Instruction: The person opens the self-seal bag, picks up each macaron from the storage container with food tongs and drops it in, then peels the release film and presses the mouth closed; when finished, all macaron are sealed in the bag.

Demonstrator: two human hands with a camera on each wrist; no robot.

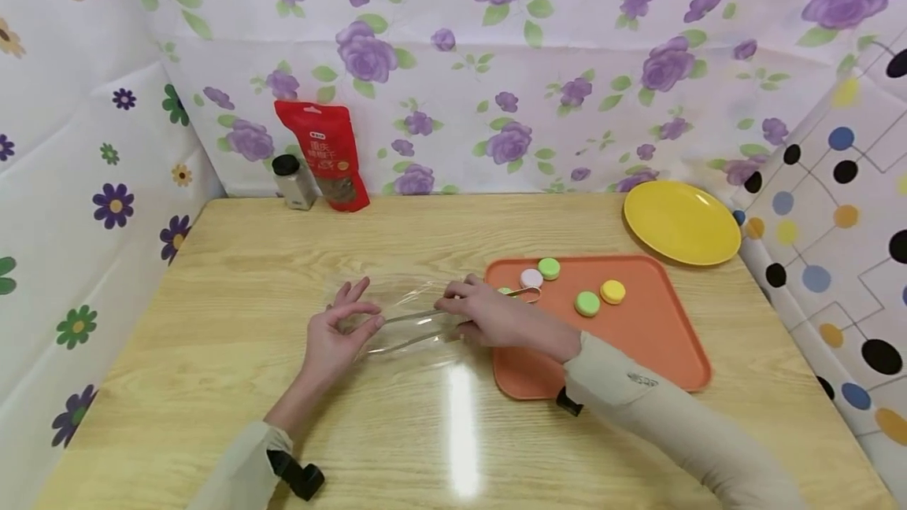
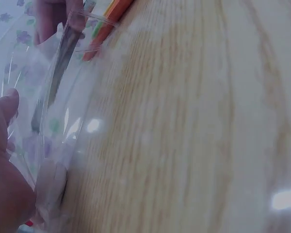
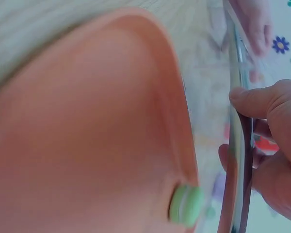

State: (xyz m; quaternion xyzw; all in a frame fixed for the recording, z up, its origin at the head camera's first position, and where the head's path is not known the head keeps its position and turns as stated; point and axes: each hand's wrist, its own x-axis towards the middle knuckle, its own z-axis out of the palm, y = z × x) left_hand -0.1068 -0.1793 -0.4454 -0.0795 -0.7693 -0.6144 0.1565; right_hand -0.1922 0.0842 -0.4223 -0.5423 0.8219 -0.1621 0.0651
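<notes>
My left hand (image 1: 338, 335) pinches a clear plastic bag (image 1: 411, 290) between thumb and forefinger, its other fingers raised. With my right hand (image 1: 496, 313) I grip metal tongs (image 1: 418, 314) around their arms. Those arms lie spread within the bag in the head view, and the far end sticks out to the right over the tray's corner. The left wrist view shows the bag (image 2: 58, 111) standing loose around a metal strip. Thumb and fingers of the right hand (image 3: 276, 126) press the tongs from both sides in the right wrist view.
An orange tray (image 1: 638, 345) bears several macarons: green (image 1: 586, 304), yellow (image 1: 612, 291) and lavender (image 1: 531, 280). Behind it at the right stands a yellow plate (image 1: 683, 223). A red pouch (image 1: 329, 156) and a black-capped jar (image 1: 294, 183) stand by the back wall.
</notes>
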